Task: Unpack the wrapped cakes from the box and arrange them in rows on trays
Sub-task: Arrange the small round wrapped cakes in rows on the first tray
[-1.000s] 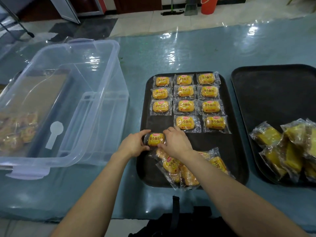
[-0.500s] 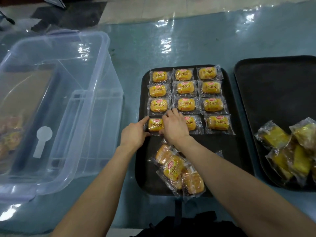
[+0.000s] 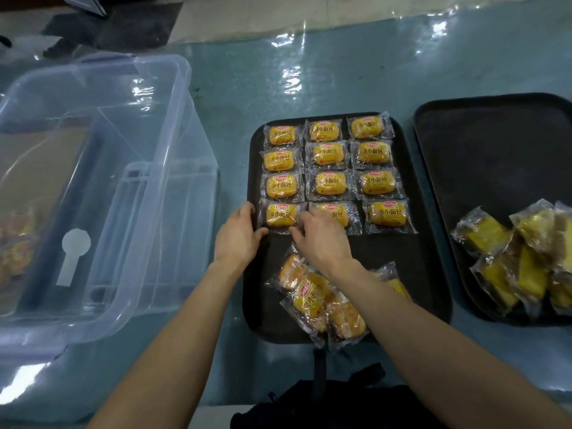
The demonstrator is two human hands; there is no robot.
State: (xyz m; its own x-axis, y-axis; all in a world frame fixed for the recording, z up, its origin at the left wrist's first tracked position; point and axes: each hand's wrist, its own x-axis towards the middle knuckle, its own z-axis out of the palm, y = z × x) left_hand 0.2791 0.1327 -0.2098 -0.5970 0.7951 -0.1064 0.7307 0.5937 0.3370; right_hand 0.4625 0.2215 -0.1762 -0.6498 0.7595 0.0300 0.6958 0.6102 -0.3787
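Observation:
A black tray (image 3: pixel 390 274) holds wrapped yellow cakes in three columns. Three full rows (image 3: pixel 329 154) lie at its far end. The fourth row has a middle cake, partly under my right hand, and a right cake (image 3: pixel 387 214). At that row's left end lies one more wrapped cake (image 3: pixel 280 215). My left hand (image 3: pixel 238 239) holds its left edge between thumb and forefinger. My right hand (image 3: pixel 322 239) pinches its right edge with curled fingers. A loose pile of wrapped cakes (image 3: pixel 312 301) lies on the tray's near part, under my right forearm.
A clear plastic box (image 3: pixel 123 187) stands to the left with a few cakes (image 3: pixel 15 243) inside at its left end. A second black tray (image 3: pixel 495 156) on the right carries a pile of darker wrapped cakes (image 3: pixel 526 261). A black bag (image 3: pixel 309 407) sits at the table's near edge.
Both hands carried the wrapped cake from the tray's middle up to the left end of the fourth row. The camera tilted downward.

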